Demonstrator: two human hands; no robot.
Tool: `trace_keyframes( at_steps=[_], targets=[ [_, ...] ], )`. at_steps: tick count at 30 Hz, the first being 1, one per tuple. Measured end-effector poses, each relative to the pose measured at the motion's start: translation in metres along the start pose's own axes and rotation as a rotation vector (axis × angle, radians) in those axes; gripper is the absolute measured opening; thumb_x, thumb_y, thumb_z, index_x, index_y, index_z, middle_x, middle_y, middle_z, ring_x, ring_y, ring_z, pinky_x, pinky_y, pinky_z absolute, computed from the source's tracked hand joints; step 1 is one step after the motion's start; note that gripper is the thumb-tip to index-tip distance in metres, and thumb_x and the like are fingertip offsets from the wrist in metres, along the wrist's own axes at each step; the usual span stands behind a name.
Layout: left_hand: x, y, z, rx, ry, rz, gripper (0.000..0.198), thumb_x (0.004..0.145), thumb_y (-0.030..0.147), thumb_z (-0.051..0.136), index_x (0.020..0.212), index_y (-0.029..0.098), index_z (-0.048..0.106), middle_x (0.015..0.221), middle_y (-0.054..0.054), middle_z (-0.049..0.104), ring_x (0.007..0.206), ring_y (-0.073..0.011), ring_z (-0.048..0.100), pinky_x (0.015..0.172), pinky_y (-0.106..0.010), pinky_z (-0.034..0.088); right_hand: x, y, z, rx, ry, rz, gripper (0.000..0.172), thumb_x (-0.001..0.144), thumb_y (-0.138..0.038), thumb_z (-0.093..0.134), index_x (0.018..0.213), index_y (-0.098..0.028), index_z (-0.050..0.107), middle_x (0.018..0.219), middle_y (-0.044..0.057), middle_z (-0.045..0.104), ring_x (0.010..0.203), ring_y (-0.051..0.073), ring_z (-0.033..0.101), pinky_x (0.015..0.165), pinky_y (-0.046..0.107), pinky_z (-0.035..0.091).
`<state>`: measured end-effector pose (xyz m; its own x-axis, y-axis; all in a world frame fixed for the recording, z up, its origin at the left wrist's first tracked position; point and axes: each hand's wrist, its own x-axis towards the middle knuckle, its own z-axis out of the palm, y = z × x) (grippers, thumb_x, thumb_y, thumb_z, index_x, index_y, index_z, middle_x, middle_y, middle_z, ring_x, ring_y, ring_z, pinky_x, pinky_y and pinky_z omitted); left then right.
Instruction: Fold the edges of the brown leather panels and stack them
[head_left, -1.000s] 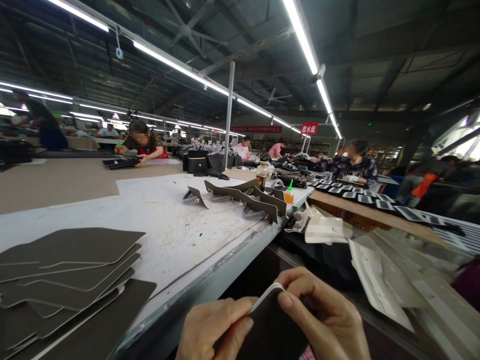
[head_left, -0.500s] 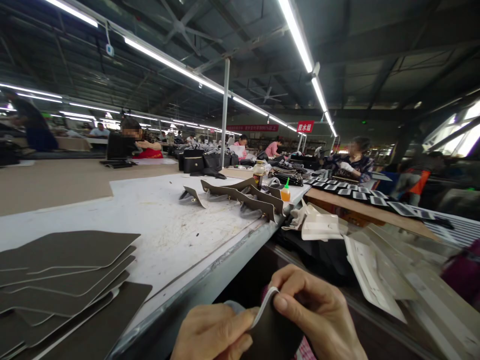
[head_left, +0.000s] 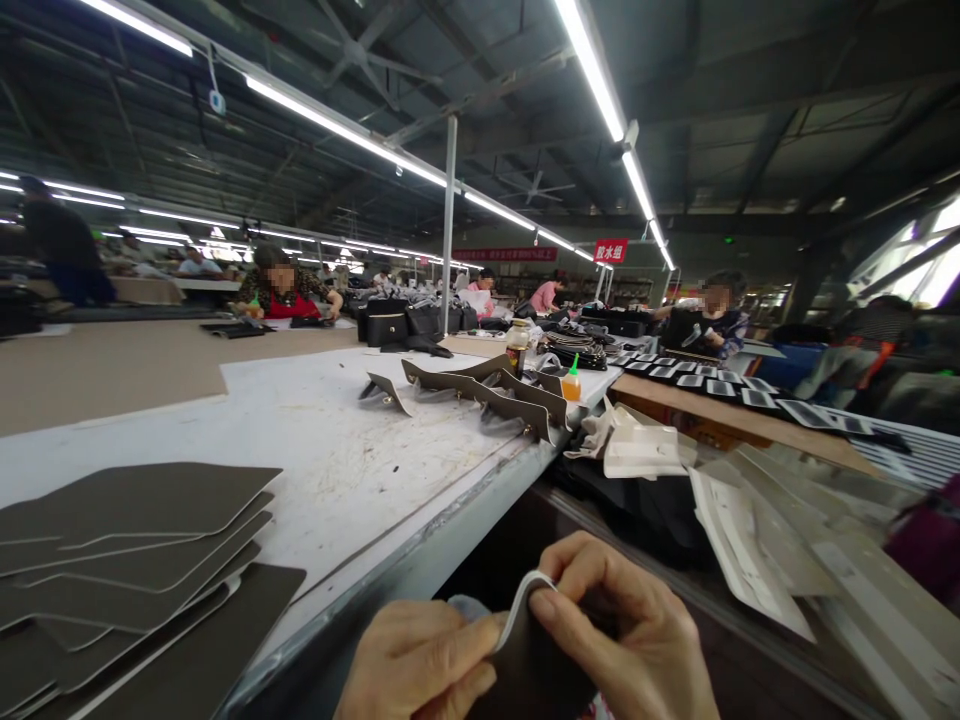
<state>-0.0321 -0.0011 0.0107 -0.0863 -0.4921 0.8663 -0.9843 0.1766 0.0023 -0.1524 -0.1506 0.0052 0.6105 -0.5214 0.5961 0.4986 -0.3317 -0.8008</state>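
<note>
**HEAD VIEW: DARK PIECE PINCHED BETWEEN 2 HANDS BELOW THE TABLE EDGE**

Head view. The dark piece [head_left: 536, 672] is found at 6 o'clock in the view, below and in front of the edge of the worktable [head_left: 337, 440], clear of its surface. It is gripped by both hands. The left hand [head_left: 420, 665] is closed on its side at 9 o'clock, with the thumb laid along the pale upper edge [head_left: 517, 608]. The right hand [head_left: 630, 640] is clamped on the side at 3 o'clock, thumb tip pressed on the front face and fingers curled behind. The 2 thumbs lie close together. This grip appears to be what bows the top of the piece into a curve and turns the pale edge up toward the camera.

At 8 o'clock, a stack of dark panels [head_left: 135, 540] is fanned on the table, each corner offset from the next, so single sheets can be told apart. At 12 o'clock, a row of folded dark parts [head_left: 487, 395] is stood along the table's edge, with a small orange bottle [head_left: 571, 386] and a jar [head_left: 517, 346] just beside it. At 2 o'clock, pale parts [head_left: 645, 455] are heaped beside the table.

2 co-workers are seated well apart from the hands, 1 at 11 o'clock [head_left: 289, 303] and 1 at 1 o'clock [head_left: 694, 328].
</note>
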Motion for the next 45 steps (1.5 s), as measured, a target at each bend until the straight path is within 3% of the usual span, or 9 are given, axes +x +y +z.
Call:
trace_keyframes(
  at_steps=[5,9,12,20,24,32,39,42,45],
  targets=[
    [0.002,-0.003,0.0,-0.039,-0.022,-0.025,0.019,0.106,0.026,0.044,0.111,0.021,0.061,0.06,0.001,0.069,0.048,-0.0133,0.066,0.051,-0.022,0.053,-0.001,0.01,0.008,0.232,0.168,0.145,0.035,0.072,-0.027,0.085,0.077,-0.023,0.05,0.073,-0.004,0.064,0.065,0.013,0.056,0.061,0.022,0.045],
    [0.001,-0.002,-0.001,-0.08,-0.042,-0.006,0.019,0.105,0.023,0.045,0.114,0.02,0.061,0.06,0.001,0.068,0.048,-0.0128,0.065,0.052,-0.021,0.052,0.003,0.013,0.0,0.116,-0.034,-0.011,0.017,0.085,-0.031,0.077,0.098,-0.026,0.068,0.076,-0.002,0.064,0.067,0.014,0.058,0.061,0.023,0.044],
    [-0.003,0.0,-0.003,-0.079,-0.057,-0.045,0.019,0.105,0.024,0.046,0.115,0.021,0.061,0.063,0.0,0.069,0.051,-0.0127,0.065,0.055,-0.021,0.052,0.006,0.012,-0.006,-0.03,-0.18,-0.135,0.014,0.094,-0.03,0.066,0.083,-0.025,0.073,0.076,0.0,0.062,0.07,0.014,0.057,0.062,0.024,0.042],
    [0.005,0.0,0.007,-0.32,-0.203,-0.405,0.034,0.103,0.04,0.048,0.088,0.019,0.07,0.063,0.001,0.063,0.054,-0.0121,0.058,0.052,-0.021,0.042,0.008,0.022,0.001,-0.095,-0.084,-0.178,0.014,0.097,-0.025,0.062,0.085,-0.026,0.067,0.081,-0.003,0.057,0.074,0.012,0.055,0.063,0.022,0.04],
    [0.008,0.003,0.021,-0.253,-0.118,-0.495,0.034,0.102,0.028,0.046,0.071,0.019,0.056,0.059,0.005,0.047,0.051,-0.0093,0.043,0.05,-0.022,0.033,0.01,0.017,0.006,-0.155,-0.086,-0.228,0.014,0.095,-0.021,0.063,0.082,-0.026,0.067,0.079,-0.003,0.058,0.072,0.012,0.056,0.065,0.021,0.042],
    [0.005,-0.003,0.022,-0.256,-0.217,-0.694,0.032,0.098,0.032,0.05,0.07,0.019,0.059,0.057,0.005,0.048,0.053,-0.0098,0.043,0.051,-0.022,0.031,0.01,0.022,-0.005,-0.046,-0.021,-0.028,0.02,0.096,-0.035,0.062,0.079,-0.024,0.064,0.079,-0.001,0.054,0.073,0.015,0.05,0.062,0.024,0.038],
    [-0.009,-0.024,-0.001,-0.097,-0.208,-0.648,0.021,0.095,0.025,0.058,0.076,0.019,0.066,0.063,0.004,0.064,0.058,-0.0114,0.059,0.058,-0.021,0.039,0.012,0.033,-0.019,0.075,0.199,0.065,0.022,0.091,-0.044,0.068,0.082,-0.024,0.063,0.079,-0.001,0.052,0.07,0.015,0.046,0.059,0.023,0.037],
    [-0.014,-0.031,-0.005,-0.024,-0.131,-0.545,0.023,0.097,0.021,0.056,0.077,0.018,0.065,0.064,0.003,0.065,0.057,-0.0114,0.06,0.058,-0.02,0.041,0.01,0.035,-0.033,-0.06,0.286,0.024,0.021,0.089,-0.047,0.07,0.088,-0.026,0.069,0.088,0.001,0.058,0.079,0.018,0.053,0.067,0.024,0.041],
    [-0.014,-0.032,0.001,0.013,-0.044,-0.429,0.026,0.099,0.019,0.052,0.075,0.017,0.062,0.063,0.002,0.063,0.055,-0.0117,0.059,0.056,-0.021,0.041,0.01,0.03,-0.046,-0.318,0.242,-0.059,0.019,0.091,-0.045,0.067,0.086,-0.028,0.071,0.089,0.001,0.062,0.084,0.02,0.057,0.073,0.028,0.041]
  ],
)
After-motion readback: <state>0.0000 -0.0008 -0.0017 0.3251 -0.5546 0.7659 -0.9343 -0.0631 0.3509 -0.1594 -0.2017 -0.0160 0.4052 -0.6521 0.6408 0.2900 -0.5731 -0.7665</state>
